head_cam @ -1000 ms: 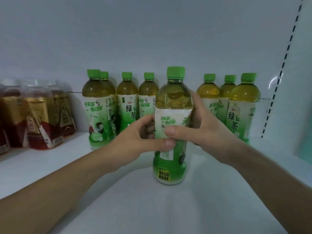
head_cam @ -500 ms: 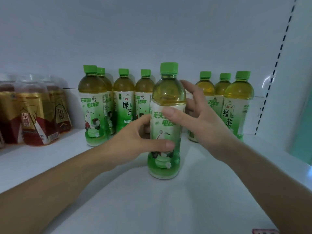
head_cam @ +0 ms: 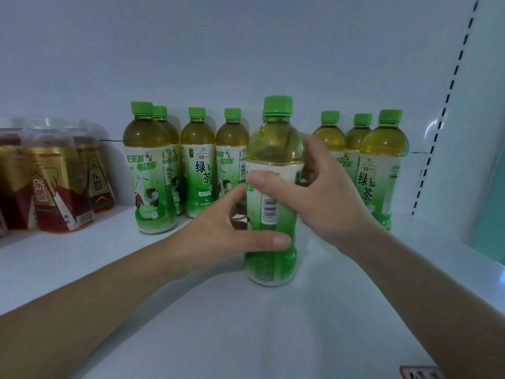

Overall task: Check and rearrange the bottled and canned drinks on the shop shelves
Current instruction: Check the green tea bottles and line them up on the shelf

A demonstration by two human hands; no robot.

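Observation:
A green tea bottle [head_cam: 273, 149] with a green cap stands upright on the white shelf [head_cam: 218, 318], in front of the back row. Its barcode faces me. My left hand [head_cam: 218, 228] grips its lower half from the left, thumb across the front. My right hand [head_cam: 322, 198] holds its upper label from the right, thumb on the front and fingers behind. Behind it runs a row of several matching green tea bottles [head_cam: 149, 170], some left and some right of it [head_cam: 382, 170].
Several red and gold drink bottles [head_cam: 58, 181] with clear caps stand at the far left of the shelf. A slotted upright [head_cam: 448, 105] and the side wall close the right end. A red price tag [head_cam: 420, 373] shows at the shelf's front edge.
The bottle has been turned about its upright axis, so the barcode now faces me instead of the picture side. Both hands shifted their hold on it. It stays on the shelf.

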